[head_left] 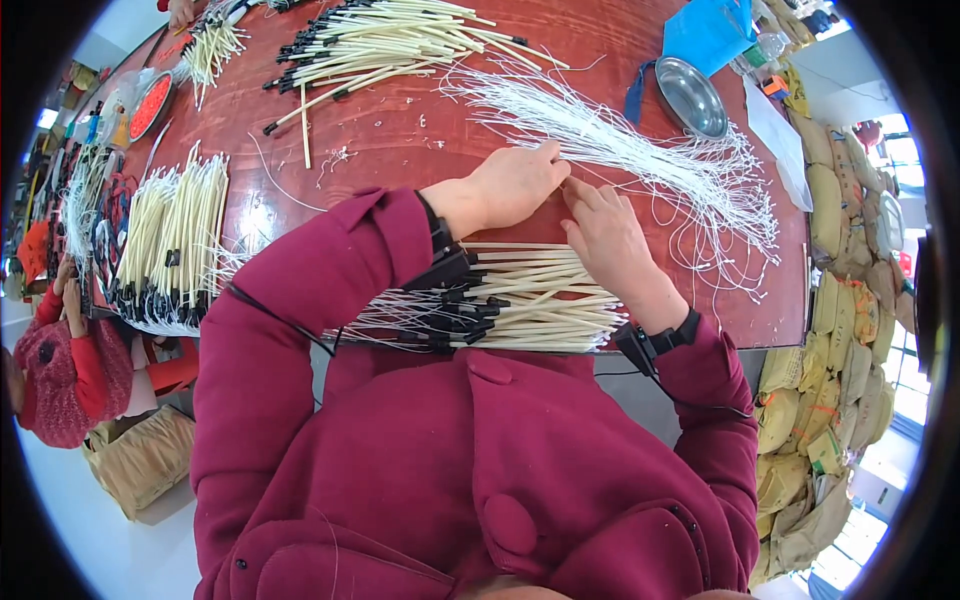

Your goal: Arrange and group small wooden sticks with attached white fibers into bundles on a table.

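Both hands meet over the middle of the table, fingertips nearly touching. My left hand [518, 188] is closed in a pinch, and so is my right hand [612, 238] just to its right. What lies between the fingers is too small to make out. Right beyond them spreads a loose bundle of thin white strings [640, 150], fanning out to the right. Below my hands, along the near table edge, lies a pile of cream-coloured sticks [550, 310] with black ends, white strings trailing left from it.
Another heap of cream sticks [390, 45] lies at the far side. More stringed sticks [175, 230] are stacked at left. A metal bowl [692, 97] and a blue container [708, 38] stand far right. A dish of red pieces [151, 105] and a person in red [75, 370] are left.
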`<state>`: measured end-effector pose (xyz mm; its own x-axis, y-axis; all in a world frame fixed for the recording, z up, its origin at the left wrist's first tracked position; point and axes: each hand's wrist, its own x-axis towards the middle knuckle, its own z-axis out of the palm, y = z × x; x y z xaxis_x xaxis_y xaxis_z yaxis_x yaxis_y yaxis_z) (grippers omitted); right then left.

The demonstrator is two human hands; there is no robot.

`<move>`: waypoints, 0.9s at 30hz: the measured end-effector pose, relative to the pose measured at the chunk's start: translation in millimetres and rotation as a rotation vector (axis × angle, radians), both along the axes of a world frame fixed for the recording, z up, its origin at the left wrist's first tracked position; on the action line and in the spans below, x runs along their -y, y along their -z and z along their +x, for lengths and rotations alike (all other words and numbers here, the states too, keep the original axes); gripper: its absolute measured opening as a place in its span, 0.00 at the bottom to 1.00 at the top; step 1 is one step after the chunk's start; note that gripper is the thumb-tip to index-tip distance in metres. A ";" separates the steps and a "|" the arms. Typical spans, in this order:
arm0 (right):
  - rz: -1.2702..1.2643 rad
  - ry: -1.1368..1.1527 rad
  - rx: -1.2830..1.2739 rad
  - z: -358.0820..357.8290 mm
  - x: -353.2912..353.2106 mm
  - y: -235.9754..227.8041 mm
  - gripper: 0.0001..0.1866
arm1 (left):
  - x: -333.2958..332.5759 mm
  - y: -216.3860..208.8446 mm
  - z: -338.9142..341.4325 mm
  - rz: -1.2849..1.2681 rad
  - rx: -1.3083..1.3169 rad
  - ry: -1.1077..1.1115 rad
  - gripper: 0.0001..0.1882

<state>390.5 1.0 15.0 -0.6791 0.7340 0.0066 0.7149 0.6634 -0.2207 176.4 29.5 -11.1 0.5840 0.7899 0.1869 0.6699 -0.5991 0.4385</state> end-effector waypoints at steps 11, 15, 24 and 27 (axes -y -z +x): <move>-0.038 -0.024 -0.181 7.1 7.9 -3.8 0.18 | 0.2 -5.1 -7.8 -0.156 -0.072 0.086 0.07; -0.046 -0.015 -0.194 5.8 8.5 -1.3 0.18 | 7.9 -16.6 -20.4 -0.181 0.023 0.117 0.06; 0.004 -0.036 -0.235 5.9 7.2 4.7 0.17 | 2.8 4.0 -17.3 -0.067 -0.146 0.087 0.10; -0.005 -0.016 -0.233 5.5 7.5 3.8 0.17 | -0.1 -6.6 -13.7 -0.220 -0.110 0.034 0.10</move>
